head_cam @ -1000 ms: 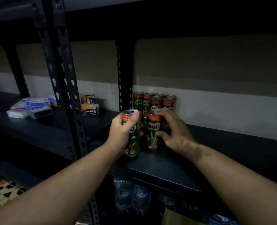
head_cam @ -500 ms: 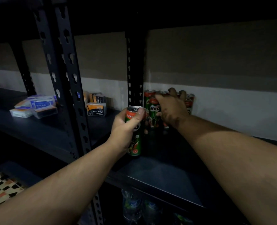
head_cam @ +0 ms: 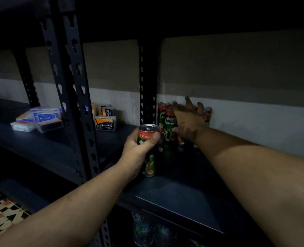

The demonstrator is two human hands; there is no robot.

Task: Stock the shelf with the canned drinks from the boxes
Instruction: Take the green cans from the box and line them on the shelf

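My left hand (head_cam: 138,152) grips a green and orange Milo can (head_cam: 148,152) upright near the front of the dark shelf (head_cam: 183,189). At the back by the wall stands a cluster of several Milo cans (head_cam: 169,122). My right hand (head_cam: 188,122) reaches over that cluster with fingers spread straight, in front of the cans and hiding some of them. I cannot tell whether it touches them.
A black perforated upright post (head_cam: 72,97) stands to the left, another post (head_cam: 146,82) behind the cans. Small packets (head_cam: 38,118) and charcoal-labelled boxes (head_cam: 105,122) lie on the left shelf section. Water bottles (head_cam: 144,229) sit on the shelf below. Patterned floor (head_cam: 1,205) shows lower left.
My right hand carried its can back into the cluster, released it, and now has spread fingers. My left hand keeps holding its can in about the same place.
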